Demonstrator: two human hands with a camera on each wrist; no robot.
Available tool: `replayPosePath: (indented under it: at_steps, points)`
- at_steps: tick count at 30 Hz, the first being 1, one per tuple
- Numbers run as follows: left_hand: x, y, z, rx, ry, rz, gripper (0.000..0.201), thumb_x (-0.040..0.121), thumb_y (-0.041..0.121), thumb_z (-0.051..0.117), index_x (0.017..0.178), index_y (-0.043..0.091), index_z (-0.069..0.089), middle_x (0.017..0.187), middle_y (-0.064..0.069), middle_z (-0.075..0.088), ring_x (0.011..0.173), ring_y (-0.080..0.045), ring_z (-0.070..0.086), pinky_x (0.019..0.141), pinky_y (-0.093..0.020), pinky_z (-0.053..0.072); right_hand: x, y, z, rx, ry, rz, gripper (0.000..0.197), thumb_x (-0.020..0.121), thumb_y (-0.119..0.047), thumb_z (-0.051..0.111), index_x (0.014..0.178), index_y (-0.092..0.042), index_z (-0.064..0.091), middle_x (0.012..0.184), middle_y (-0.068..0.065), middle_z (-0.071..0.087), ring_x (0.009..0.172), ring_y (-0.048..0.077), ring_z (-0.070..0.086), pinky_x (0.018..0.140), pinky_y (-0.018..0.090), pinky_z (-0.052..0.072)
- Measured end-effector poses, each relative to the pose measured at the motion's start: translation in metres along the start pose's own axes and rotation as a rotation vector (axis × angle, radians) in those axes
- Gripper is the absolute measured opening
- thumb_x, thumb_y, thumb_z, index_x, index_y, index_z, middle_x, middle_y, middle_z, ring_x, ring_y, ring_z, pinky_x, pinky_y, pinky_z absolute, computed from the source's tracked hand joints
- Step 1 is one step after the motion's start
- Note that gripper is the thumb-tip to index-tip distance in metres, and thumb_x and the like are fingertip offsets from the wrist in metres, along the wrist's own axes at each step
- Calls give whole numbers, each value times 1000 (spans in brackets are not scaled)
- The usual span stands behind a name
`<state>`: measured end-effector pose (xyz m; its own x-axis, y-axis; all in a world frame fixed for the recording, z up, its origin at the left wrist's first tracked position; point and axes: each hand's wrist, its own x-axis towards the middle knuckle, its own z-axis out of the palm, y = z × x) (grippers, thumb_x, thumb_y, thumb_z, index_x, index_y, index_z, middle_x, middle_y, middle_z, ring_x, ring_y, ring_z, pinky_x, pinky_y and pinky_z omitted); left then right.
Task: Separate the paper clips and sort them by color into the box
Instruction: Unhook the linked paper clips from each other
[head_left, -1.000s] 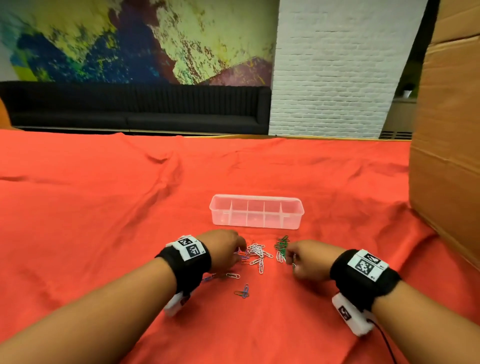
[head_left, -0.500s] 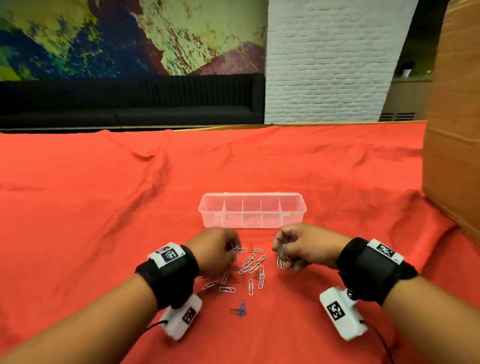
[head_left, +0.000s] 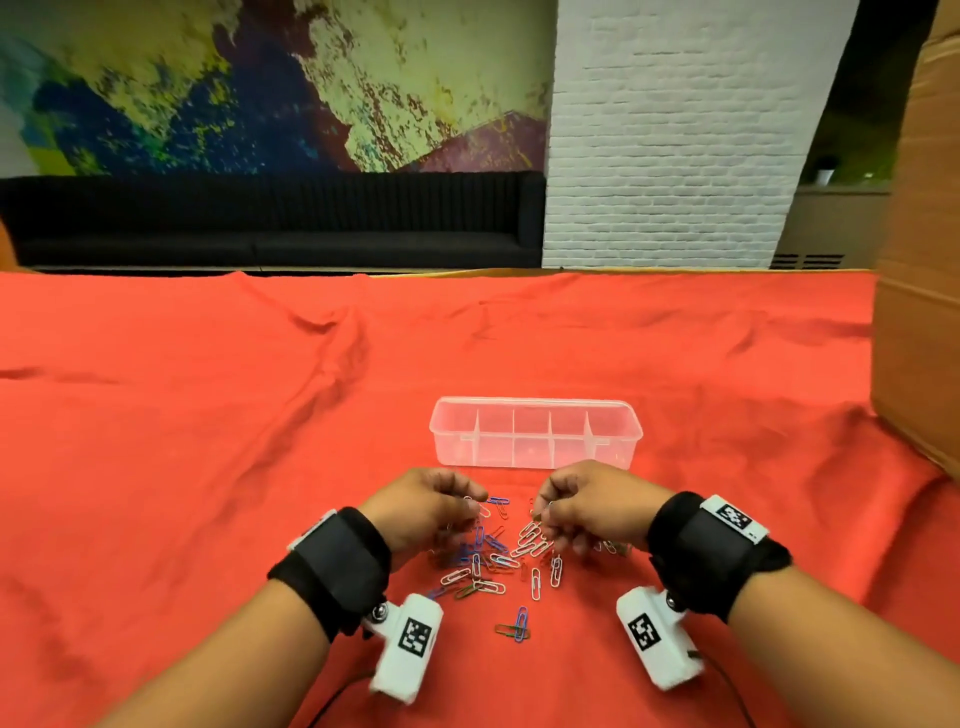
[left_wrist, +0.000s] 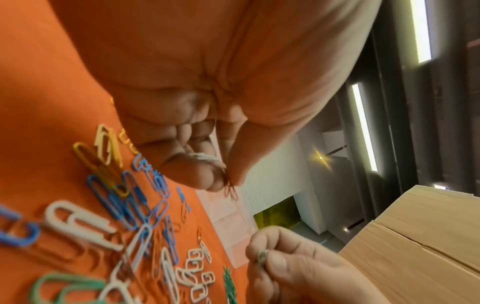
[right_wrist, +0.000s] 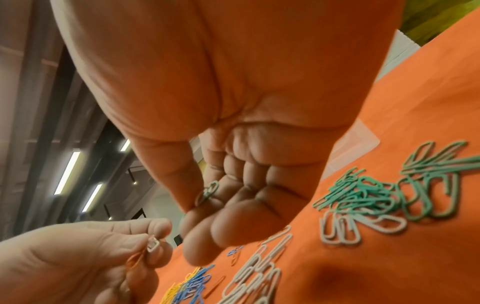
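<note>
Bare red cloth lies open left of the box; a cardboard carton walls the table's right side, and loose paper clips litter the near middle

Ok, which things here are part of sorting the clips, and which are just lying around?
Part of the job:
- loose paper clips
- divided clear box
- left hand, pinching a white clip
- right hand, pinching a green clip

Just lying about:
- cardboard box
- red cloth
- black sofa

Blue, white and green paper clips lie on red cloth by a clear box.
</note>
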<state>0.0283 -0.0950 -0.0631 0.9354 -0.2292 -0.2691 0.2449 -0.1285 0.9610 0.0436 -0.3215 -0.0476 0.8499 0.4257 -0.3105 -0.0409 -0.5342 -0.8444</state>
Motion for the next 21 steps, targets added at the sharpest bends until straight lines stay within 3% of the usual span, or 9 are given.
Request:
replayPosePath:
  at_steps: [3, 6, 9, 12, 17, 21]
  points:
    - [4, -2, 3, -44, -3, -35, 9, 94, 0, 56, 97, 7, 62, 71, -3, 60, 58, -12, 60, 48, -21, 49, 1, -1, 2, 104, -11, 18, 14, 95, 0, 48, 93, -9, 60, 73, 7, 68, 62, 17, 68, 52, 25, 51]
    - [5, -3, 10, -143, -7, -50, 6, 96, 6, 57, 94, 8, 62, 78, -8, 64, 65, -17, 69, 53, -24, 55, 0, 0, 7, 373, -42, 73, 16, 98, -2, 44, 97, -6, 60, 84, 14, 71, 71, 22, 71, 60, 29, 56]
    - [1, -6, 16, -273, -21, -47, 9, 97, 6, 54, 97, 7, 62, 81, -10, 71, 70, -20, 73, 58, -25, 57, -3, -1, 9, 634, -78, 114, 24, 101, -16, 44, 101, -3, 64, 97, 23, 68, 84, 30, 71, 73, 34, 59]
    - [0, -9, 15, -352, -15, -58, 14, 99, 3, 48, 102, 4, 62, 87, -14, 73, 71, -23, 73, 59, -26, 58, -3, -1, 10, 745, -103, 148, 34, 102, -25, 42, 102, 2, 64, 95, 25, 66, 88, 35, 69, 80, 40, 58]
    - [-1, -7, 8, -388, -22, -68, 23, 93, -7, 42, 104, -2, 62, 98, -24, 73, 81, -31, 74, 67, -31, 60, 3, 0, 14, 712, -76, 105, 21, 97, -10, 51, 108, 4, 61, 88, 20, 65, 85, 33, 70, 78, 38, 59]
    - [-2, -8, 9, -352, -68, -42, 21, 90, -9, 51, 106, 1, 61, 97, -19, 74, 88, -29, 74, 74, -30, 58, 9, 0, 18, 506, -24, 32, 14, 89, 7, 60, 102, 0, 59, 81, 16, 68, 78, 25, 72, 67, 31, 60]
